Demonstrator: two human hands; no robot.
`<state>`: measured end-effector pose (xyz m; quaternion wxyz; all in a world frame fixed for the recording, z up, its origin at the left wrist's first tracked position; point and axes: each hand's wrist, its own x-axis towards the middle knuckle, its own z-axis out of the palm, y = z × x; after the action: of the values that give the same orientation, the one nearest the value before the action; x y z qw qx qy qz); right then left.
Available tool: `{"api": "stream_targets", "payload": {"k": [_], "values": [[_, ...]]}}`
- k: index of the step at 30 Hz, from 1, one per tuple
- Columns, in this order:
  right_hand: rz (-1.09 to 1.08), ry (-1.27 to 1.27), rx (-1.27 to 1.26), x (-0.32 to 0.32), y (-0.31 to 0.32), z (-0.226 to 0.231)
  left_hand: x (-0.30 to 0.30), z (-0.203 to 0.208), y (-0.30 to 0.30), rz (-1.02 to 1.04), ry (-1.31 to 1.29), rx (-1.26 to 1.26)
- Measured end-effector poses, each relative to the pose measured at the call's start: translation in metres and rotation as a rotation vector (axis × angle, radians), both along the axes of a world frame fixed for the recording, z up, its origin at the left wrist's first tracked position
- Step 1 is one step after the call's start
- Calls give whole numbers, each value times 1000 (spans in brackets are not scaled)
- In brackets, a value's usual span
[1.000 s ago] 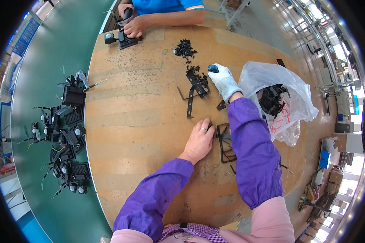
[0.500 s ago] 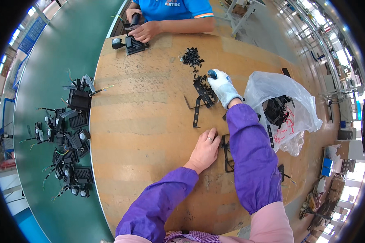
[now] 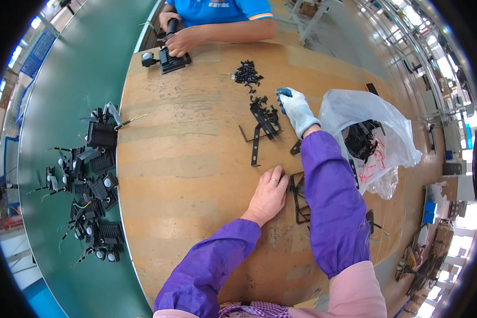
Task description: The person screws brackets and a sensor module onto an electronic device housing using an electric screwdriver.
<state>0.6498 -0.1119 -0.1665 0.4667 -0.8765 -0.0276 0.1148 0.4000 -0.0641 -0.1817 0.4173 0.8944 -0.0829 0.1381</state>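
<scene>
I'm likely picking small black parts (image 3: 272, 113) beside the black bracket (image 3: 264, 121), my right hand (image 3: 296, 107) just right of it, fingers curled, my left hand (image 3: 267, 196) resting nearer me, can't tell either's grip; next probably calls for a careful pinch.

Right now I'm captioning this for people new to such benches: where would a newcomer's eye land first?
Probably on the bright purple sleeve covers at lower centre, leading to a gloved right hand and a bare left hand on the wooden tabletop. Next might come the clear plastic bag of black parts at right, then the jumbled black floodlights on the green surface at left.
</scene>
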Motion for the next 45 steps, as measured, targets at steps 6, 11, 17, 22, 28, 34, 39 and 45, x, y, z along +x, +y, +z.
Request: {"api": "stream_targets", "payload": {"k": [6,11,17,22,28,34,39,45], "values": [[125,-293,-194,-27,46,1,-5,-8,21,17,48,52],[-39,-255,-316,-56,50,9,-2,-6,3,-34,41,67],[17,-262,-296,-79,54,1,-6,-19,-3,62,116,-275],[-51,-396,-93,-78,50,-15,-3,-10,2,-68,23,-32],[-356,-289,88,-67,8,-14,0,-2,6,3,-3,122],[-323,-123,115,-65,0,-7,-1,-2,6,22,17,141],[-244,-133,-25,-69,-8,-20,-1,-5,0,6,3,116],[7,-112,-333,-71,0,0,-3,0,5,15,13,117]]}}
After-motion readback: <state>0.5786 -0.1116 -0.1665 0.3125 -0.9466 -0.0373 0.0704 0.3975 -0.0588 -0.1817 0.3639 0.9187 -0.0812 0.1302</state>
